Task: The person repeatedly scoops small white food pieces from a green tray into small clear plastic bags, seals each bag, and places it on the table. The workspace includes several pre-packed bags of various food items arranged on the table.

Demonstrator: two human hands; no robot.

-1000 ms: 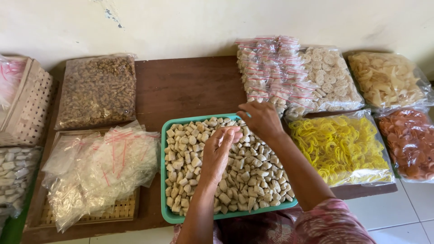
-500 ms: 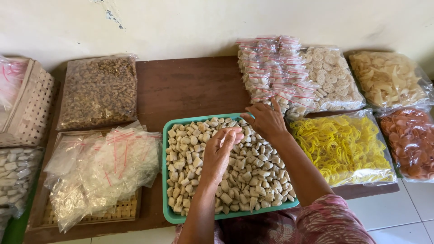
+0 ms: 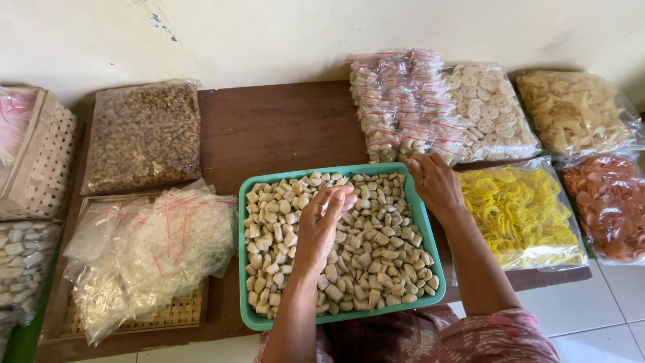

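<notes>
One green tray [image 3: 247, 255] of pale pieces [image 3: 376, 255] is touched by two hands: left hand [image 3: 322, 225] cupped at centre, right hand [image 3: 435, 183] spread at 2 o'clock.

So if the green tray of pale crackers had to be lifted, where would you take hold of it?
Probably by the raised rim of the green tray, one hand on each short side, left and right. It lies flat and heaped with pale crackers, so a level lift from both ends seems safest. Its near edge overhangs the table.
</notes>
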